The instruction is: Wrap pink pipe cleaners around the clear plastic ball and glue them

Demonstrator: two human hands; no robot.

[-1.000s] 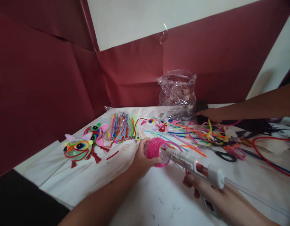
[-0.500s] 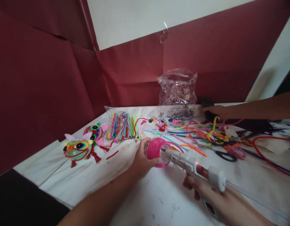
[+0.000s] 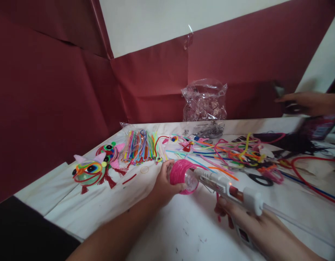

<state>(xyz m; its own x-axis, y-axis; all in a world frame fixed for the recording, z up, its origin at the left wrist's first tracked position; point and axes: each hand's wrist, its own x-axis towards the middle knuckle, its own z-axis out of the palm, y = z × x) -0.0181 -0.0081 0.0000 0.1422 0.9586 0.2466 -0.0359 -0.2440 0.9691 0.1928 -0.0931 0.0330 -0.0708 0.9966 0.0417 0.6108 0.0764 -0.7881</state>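
Observation:
My left hand (image 3: 168, 180) is closed around a clear plastic piece, perhaps a cut bottle, wound with pink pipe cleaner (image 3: 181, 173). Its open end faces right. In my right hand (image 3: 239, 214) is a white hot glue gun (image 3: 220, 183), gripped by its handle, with a clear glue stick (image 3: 289, 219) coming out of the back. The gun's nozzle is at the upper right rim of the pink-wound piece; whether it touches cannot be made out. A strand of pink pipe cleaner trails from the rim behind the nozzle.
Two decorated animal heads (image 3: 91, 170) sit at the left. Bundled pipe cleaners (image 3: 141, 146) lie behind my left hand, loose ones (image 3: 224, 152) to the right near black scissors handles (image 3: 261, 179). A clear bag (image 3: 205, 103) stands at the back. Another person's hand (image 3: 311, 103) holds a dark object at right.
The glue gun and my right hand have shifted slightly right, away from the inside of the pink-wound piece. The other person's hand has risen from the table to the upper right with the dark object.

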